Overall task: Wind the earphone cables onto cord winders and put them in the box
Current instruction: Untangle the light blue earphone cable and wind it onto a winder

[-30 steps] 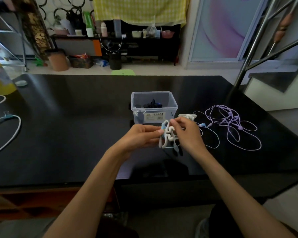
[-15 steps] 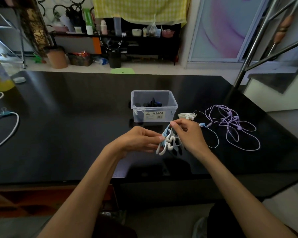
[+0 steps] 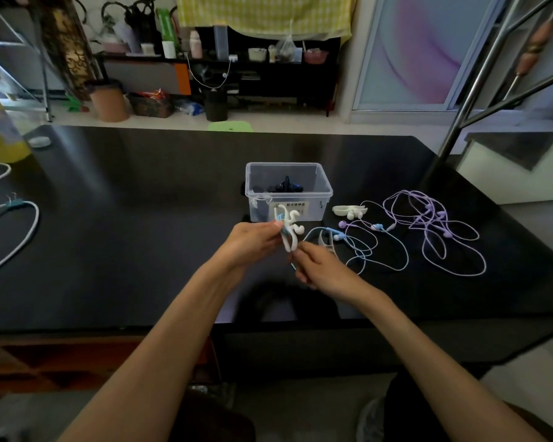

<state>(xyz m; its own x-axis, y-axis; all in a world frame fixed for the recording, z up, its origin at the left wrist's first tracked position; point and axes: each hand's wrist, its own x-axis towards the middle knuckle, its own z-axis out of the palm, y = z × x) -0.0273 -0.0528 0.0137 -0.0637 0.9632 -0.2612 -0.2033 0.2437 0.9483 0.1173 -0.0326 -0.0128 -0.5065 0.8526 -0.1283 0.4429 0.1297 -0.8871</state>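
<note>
left hand [image 3: 253, 240] pinches a white cord winder [image 3: 290, 231] before the clear box [image 3: 288, 193]; right hand [image 3: 320, 269] pinches the blue earphone cable [image 3: 361, 250] over the black table [image 3: 141, 218].

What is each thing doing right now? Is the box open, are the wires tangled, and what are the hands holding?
Clear plastic box: open, no lid on, dark items inside.
White cord winder: held up, partly wound with blue cable.
Left hand: pinches the winder.
Right hand: pinches the blue cable.
Blue earphones: mostly loose on table.
Purple earphones: loose, tangled.
Second white winder: lying bare.
</note>
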